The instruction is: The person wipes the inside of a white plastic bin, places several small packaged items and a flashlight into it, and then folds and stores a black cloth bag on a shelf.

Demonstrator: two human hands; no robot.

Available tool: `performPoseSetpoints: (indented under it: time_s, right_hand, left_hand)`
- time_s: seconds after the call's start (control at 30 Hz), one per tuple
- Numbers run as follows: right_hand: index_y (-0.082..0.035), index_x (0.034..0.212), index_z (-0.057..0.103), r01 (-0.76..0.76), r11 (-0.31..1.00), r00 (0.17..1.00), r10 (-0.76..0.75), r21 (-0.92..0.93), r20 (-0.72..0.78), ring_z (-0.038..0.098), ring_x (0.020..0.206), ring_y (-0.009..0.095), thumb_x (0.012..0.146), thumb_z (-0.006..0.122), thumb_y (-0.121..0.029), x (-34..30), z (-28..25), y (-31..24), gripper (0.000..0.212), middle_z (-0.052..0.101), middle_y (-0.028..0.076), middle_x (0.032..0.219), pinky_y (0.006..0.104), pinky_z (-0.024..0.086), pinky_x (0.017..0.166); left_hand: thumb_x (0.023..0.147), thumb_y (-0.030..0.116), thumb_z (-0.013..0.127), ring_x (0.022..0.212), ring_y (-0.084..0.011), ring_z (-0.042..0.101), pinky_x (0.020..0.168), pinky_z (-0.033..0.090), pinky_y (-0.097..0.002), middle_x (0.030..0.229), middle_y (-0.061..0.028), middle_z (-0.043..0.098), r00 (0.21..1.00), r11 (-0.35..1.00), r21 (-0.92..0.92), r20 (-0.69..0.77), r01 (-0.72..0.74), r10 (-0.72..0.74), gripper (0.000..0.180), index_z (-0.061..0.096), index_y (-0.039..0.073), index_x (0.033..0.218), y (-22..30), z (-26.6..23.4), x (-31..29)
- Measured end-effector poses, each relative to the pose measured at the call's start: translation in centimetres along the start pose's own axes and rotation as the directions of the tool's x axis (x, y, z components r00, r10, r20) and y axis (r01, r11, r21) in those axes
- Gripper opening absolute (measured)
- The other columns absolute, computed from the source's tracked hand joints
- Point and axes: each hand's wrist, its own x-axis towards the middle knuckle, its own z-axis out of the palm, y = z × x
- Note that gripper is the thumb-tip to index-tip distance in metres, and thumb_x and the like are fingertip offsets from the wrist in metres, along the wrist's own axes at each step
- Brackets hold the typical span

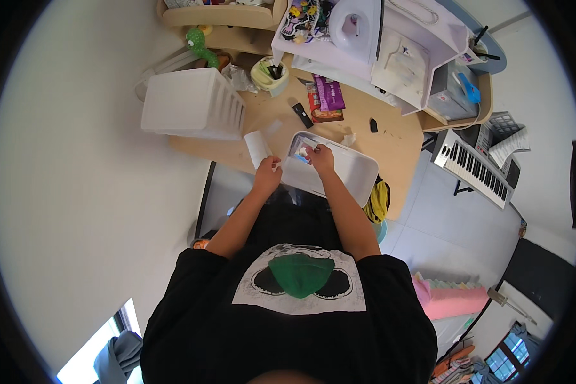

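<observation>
A shallow white tray (355,168) sits at the front edge of the wooden table. My right hand (322,159) reaches into its left end, fingers closed at a small white-and-blue item (302,153) whose kind I cannot make out. Beside the tray's left rim is my left hand (268,174), its fingers bent together. Whatever they pinch, if anything, is too small to tell. Just beyond that hand lies a white roll-like piece (256,147), close to the fingers; I cannot tell whether they touch it.
On the wooden table (390,150) lie a black handheld object (302,115), a purple packet (329,94) and a small black object (373,125). A white slatted basket (195,104) stands at left, a yellow-green pouch (270,75) behind. Yellow-and-black cloth (379,200) hangs by the tray's right end.
</observation>
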Motion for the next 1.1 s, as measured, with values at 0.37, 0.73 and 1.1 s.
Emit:
performPoseSetpoints:
  time_s: [0.37, 0.73, 1.1]
  right_hand:
    - [0.003, 0.101, 0.056, 0.246, 0.957, 0.964, -0.258, -0.152, -0.069, 0.065, 0.075, 0.019, 0.076, 0.058, -0.007, -2.0, -0.2, 1.6, 0.027, 0.066, 0.012, 0.081, 0.0275, 0.05, 0.067]
    - [0.001, 0.09, 0.06, 0.235, 0.965, 0.954, -0.251, -0.116, -0.161, 0.065, 0.07, 0.02, 0.077, 0.056, -0.008, -1.0, -1.0, 0.6, 0.017, 0.065, 0.011, 0.074, 0.0275, 0.049, 0.065]
    - [0.0, 0.084, 0.064, -0.144, 0.886, 0.92, -0.043, -0.44, -0.389, 0.063, 0.077, 0.029, 0.074, 0.064, -0.04, 17.6, -10.1, -2.1, 0.042, 0.065, 0.017, 0.081, 0.0386, 0.049, 0.068]
  left_hand:
    - [0.073, 0.008, 0.057, 0.108, -0.0341, 0.048, 0.091, 0.04, -0.0407, 0.113, -0.0184, 0.05, 0.982, 0.948, 0.255, 0.02, -0.187, 0.188, 0.035, 0.051, 0.005, 0.107, -0.6, 0.9, -0.6]
    - [0.08, 0.015, 0.048, 0.128, -0.0279, 0.029, 0.105, 0.017, -0.0526, 0.138, -0.0127, 0.031, 0.888, 0.467, 0.774, 0.261, -0.427, 0.378, 0.049, 0.041, 0.01, 0.128, 2.5, 3.6, 1.9]
    - [0.082, 0.018, 0.046, 0.131, -0.0224, 0.025, 0.105, 0.015, -0.0539, 0.14, -0.0084, 0.029, 0.867, 0.463, 0.739, 0.468, -0.49, 0.171, 0.04, 0.048, 0.008, 0.121, 3.2, 6.5, 3.4]
